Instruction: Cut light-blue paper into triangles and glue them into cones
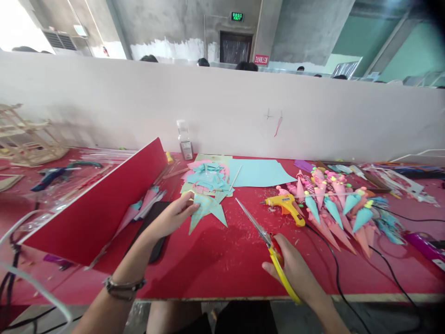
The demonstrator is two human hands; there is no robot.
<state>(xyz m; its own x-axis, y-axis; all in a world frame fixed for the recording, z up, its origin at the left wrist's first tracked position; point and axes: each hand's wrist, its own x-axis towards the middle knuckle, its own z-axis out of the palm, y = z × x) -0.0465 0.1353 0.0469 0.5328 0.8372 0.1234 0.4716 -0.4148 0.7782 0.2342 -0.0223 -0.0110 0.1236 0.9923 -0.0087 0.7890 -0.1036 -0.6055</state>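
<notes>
My left hand (pixel 174 214) pinches a pointed piece of light blue-green paper (pixel 199 208), held over the red table. Another pointed blue-green piece (pixel 218 212) lies just to its right. In my right hand (pixel 290 264) are scissors (pixel 259 227) with yellow and red handles, their blades together and pointing up and to the left. Behind the held piece is a heap of blue and pink paper scraps (pixel 208 176). A larger light blue sheet (pixel 259 172) lies to the right of the heap.
A yellow glue gun (pixel 285 204) with a black cord lies right of the scissors, beside many pink and blue cones (pixel 335 208). A red board (pixel 104 208) stands at the left, near a dark phone (pixel 158 248). A clear bottle (pixel 185 141) stands by the white partition (pixel 222 109).
</notes>
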